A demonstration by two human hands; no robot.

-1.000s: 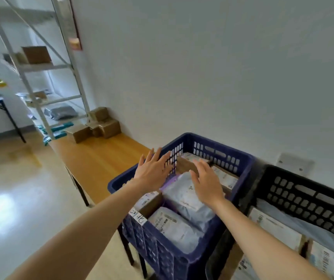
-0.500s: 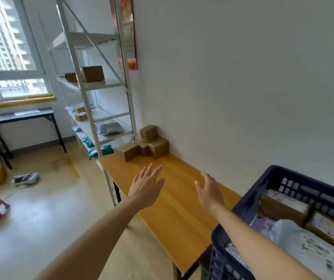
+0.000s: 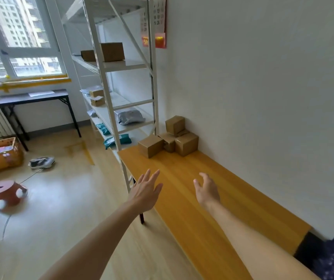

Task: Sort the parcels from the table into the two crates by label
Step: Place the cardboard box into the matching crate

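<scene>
Leaving the crate (image 3: 332,257), left hand (image 3: 145,194) and right hand (image 3: 206,191) approach boxes (image 3: 169,139).

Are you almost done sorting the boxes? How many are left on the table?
Not quite. Most of the table is bare, so much looks sorted, though only a corner of the crate shows. The left hand and right hand are open, holding nothing. About four cardboard boxes wait at the far end.

Brown cardboard parcels (image 3: 186,143) close together at table's (image 3: 198,219) far end
</scene>
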